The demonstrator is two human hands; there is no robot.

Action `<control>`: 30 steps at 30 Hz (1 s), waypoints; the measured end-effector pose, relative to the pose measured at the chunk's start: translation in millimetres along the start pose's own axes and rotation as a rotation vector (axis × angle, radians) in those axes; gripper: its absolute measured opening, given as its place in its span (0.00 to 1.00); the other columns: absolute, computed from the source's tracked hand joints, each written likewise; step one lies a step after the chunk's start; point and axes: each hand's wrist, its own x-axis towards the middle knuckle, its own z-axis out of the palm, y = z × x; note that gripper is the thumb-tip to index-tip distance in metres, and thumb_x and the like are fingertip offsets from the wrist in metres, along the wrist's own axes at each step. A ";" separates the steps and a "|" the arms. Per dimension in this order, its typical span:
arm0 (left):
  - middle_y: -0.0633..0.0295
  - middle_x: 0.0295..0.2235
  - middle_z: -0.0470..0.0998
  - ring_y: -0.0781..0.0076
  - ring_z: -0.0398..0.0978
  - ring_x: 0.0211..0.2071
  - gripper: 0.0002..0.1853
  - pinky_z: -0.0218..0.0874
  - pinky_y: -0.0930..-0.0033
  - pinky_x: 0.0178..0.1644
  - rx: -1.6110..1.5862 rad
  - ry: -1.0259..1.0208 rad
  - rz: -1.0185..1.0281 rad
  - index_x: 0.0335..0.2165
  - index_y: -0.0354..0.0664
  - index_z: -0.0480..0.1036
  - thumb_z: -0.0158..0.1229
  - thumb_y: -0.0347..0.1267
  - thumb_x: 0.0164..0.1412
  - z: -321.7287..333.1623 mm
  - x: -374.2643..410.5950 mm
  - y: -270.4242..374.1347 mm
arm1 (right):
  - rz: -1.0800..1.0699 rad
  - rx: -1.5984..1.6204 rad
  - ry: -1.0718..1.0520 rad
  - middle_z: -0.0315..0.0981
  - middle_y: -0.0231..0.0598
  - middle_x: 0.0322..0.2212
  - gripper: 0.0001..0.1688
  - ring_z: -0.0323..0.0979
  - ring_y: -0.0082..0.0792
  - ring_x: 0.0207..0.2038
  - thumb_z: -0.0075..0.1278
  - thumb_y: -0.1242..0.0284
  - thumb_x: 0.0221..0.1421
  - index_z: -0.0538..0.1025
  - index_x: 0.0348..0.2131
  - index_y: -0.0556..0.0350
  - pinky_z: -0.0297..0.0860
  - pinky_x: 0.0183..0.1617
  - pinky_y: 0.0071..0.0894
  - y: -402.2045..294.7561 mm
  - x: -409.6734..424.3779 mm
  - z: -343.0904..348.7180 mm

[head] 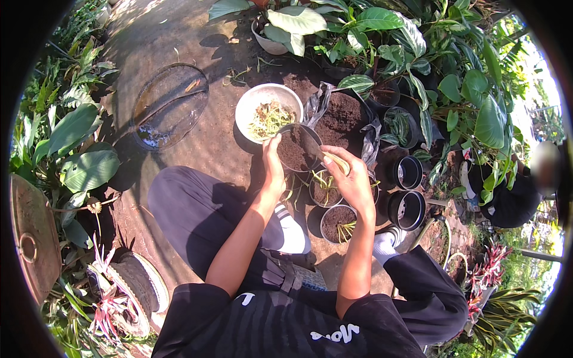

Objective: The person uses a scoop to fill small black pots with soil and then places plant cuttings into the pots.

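My left hand (272, 168) grips the left rim of a plant pot (293, 150) with dark soil in it. In my right hand (347, 172) is a hand tool with a pale yellowish handle (338, 163); its dark blade reaches over the pot's right side. Just beyond the pot, a white basin (244, 109) holds green and yellowish plant cuttings (271, 120). To its right, a black plastic bag (371, 138) lies open around dark potting soil (340, 118). Nearer me, potted seedlings (324, 188) stand partly behind my right hand, beside another soil-filled pot with a small plant (338, 223).
Two black pots (407, 172) (405, 209) stand right of my right forearm. A round, shallow tray with water (172, 107) lies at the left. Leafy potted plants (403, 40) crowd the upper right. A hose (447, 241) runs along the right, where another person (515, 197) crouches.
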 end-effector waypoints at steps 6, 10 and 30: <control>0.59 0.53 0.71 0.64 0.69 0.55 0.26 0.61 0.57 0.59 -0.002 -0.004 0.003 0.57 0.47 0.66 0.51 0.47 0.65 -0.4 0.8 -1.3 | 0.038 0.004 -0.013 0.80 0.32 0.38 0.16 0.72 0.18 0.39 0.54 0.73 0.64 0.78 0.50 0.59 0.69 0.45 0.22 -0.8 -0.1 -0.7; 0.58 0.53 0.69 0.66 0.64 0.56 0.25 0.51 0.61 0.63 -0.059 0.012 0.005 0.54 0.39 0.67 0.53 0.44 0.65 4.2 -3.7 1.6 | 0.021 -0.008 -0.009 0.80 0.31 0.38 0.16 0.72 0.17 0.38 0.53 0.73 0.64 0.78 0.50 0.58 0.69 0.44 0.21 0.5 0.2 -0.4; 0.58 0.56 0.71 0.66 0.68 0.57 0.30 0.57 0.61 0.63 -0.183 -0.012 -0.048 0.57 0.40 0.67 0.51 0.49 0.66 8.2 -8.5 12.6 | 0.033 0.143 0.251 0.83 0.36 0.33 0.14 0.76 0.20 0.36 0.57 0.71 0.61 0.82 0.42 0.63 0.70 0.42 0.22 3.7 2.7 -3.7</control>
